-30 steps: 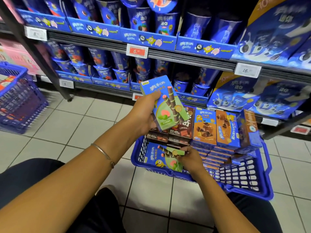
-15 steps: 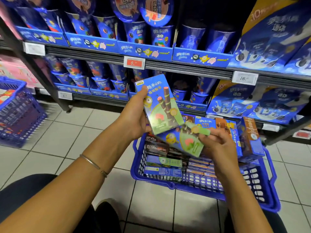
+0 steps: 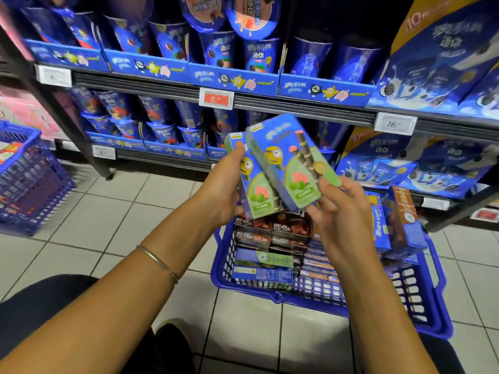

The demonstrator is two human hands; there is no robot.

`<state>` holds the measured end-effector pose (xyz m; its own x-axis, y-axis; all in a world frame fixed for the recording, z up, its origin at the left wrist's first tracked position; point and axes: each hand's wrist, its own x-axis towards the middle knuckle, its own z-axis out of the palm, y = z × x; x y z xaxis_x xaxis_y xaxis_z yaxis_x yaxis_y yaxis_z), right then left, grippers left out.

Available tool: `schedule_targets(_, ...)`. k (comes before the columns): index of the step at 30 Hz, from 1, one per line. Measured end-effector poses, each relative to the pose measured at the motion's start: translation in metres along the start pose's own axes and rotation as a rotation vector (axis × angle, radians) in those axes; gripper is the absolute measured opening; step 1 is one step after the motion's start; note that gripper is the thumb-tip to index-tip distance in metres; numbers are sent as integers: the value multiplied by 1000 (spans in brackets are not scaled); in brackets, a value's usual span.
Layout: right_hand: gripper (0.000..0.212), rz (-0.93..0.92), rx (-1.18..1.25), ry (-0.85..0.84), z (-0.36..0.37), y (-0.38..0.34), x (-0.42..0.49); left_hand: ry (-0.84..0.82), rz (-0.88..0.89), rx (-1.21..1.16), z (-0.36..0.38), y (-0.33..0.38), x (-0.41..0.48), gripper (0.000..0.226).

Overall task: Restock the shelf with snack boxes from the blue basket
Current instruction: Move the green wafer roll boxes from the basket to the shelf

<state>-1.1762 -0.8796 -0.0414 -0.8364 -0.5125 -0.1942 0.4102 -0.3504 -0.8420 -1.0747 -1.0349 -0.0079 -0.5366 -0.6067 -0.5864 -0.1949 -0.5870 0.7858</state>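
So, mid-gathering: left hand [image 3: 224, 191] curls round the rear wafer-roll box [image 3: 252, 194], right hand [image 3: 341, 214] pinches the front wafer-roll box [image 3: 286, 160] against it, blue basket [image 3: 270, 291] below both grips, and next they'd probably need lifting onto the shelf [image 3: 297, 107] beyond.

The tiled floor [image 3: 108, 225] bears the blue basket [image 3: 283, 298] and, well apart, a second basket [image 3: 27, 184]. The shelf [image 3: 297, 106] carries blue snack cups [image 3: 259, 54] in trays [image 3: 232, 78].
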Motion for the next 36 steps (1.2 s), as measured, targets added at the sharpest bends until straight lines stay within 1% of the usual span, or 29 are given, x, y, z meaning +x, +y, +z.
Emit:
schedule_targets(3, 24, -36, -237, -20, 14, 16, -2, -35, -5, -58, -1, -1, -1, 61)
schedule_targets(5, 23, -91, -387, -53, 18, 24, -3, -69, 12, -97, -2, 1, -2, 70)
schedule_targets(8, 19, -102, -450, -52, 18, 34, -4, -107, 60, -100, -1, 2, -7, 76)
schedule_targets(10, 21, -99, -450, -38, 19, 37, -5, -127, 73, -56, 1, 2, -11, 70)
schedule_targets(15, 21, -107, -453, -28, 19, 40, -9, -133, 98, -28, 7, 1, -13, 29)
schedule_targets(18, 24, -65, -451, -62, 15, 38, -11, -119, 102, -102, 5, 0, -12, 27)
schedule_targets(20, 29, 15, -403, -23, 6, 42, -9, -118, 104, -145, 3, 1, -12, 28)
schedule_targets(21, 29, 60, -416, 14, -1, 47, -8, -116, 106, -163, 1, 2, -13, 28)
schedule_targets(22, 29, 103, -480, 48, -9, 52, -7, -114, 110, -178, 1, 3, -13, 29)
schedule_targets(23, 30, 145, -599, 55, -20, 61, -5, -112, 114, -191, 0, 4, -14, 29)
schedule_targets(24, 33, 185, -751, 20, -32, 71, -3, -110, 116, -198, 0, 4, -14, 29)
schedule_targets(26, 39, 296, -1107, -144, -59, 93, 3, -112, 118, -197, 0, 4, -15, 30)
schedule_targets(28, 32, 439, -1428, -284, -80, 109, 11, -123, 119, -188, 1, 3, -17, 30)
schedule_targets(29, 31, 492, -1514, -331, -87, 114, 15, -128, 117, -184, 2, 2, -18, 30)
schedule_targets(32, 53, 585, -1603, -411, -99, 126, 20, -137, 109, -174, 3, -1, -20, 29)
schedule_targets(34, 64, 620, -1616, -437, -104, 135, 18, -137, 107, -165, 3, -1, -21, 29)
schedule_targets(36, 64, 628, -1622, -475, -107, 142, 16, -137, 104, -162, 2, -1, -22, 29)
